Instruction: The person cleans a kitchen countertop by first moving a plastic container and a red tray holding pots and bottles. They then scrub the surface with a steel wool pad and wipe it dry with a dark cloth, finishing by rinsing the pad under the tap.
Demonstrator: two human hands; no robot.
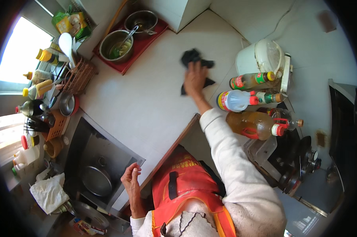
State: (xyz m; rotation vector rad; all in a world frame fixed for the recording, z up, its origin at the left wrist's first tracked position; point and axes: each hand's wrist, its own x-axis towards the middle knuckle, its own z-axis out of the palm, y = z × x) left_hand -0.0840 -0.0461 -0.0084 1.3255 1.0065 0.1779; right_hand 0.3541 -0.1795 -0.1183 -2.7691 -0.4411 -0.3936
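Note:
My right hand reaches forward over the pale countertop and presses on a crumpled black cloth. Dark folds of the cloth stick out past the fingertips and on both sides of the palm; both hand and cloth are slightly blurred. Beside the front corner of the metal sink, my left hand hovers with loosely bent fingers and nothing visible in it. Inside the sink basin lies a round metal pan.
Right of the cloth stand a white bucket, a sauce bottle, a white jug and a large oil bottle. At the back left, a red tray bears two metal pots. A wicker basket holds utensils.

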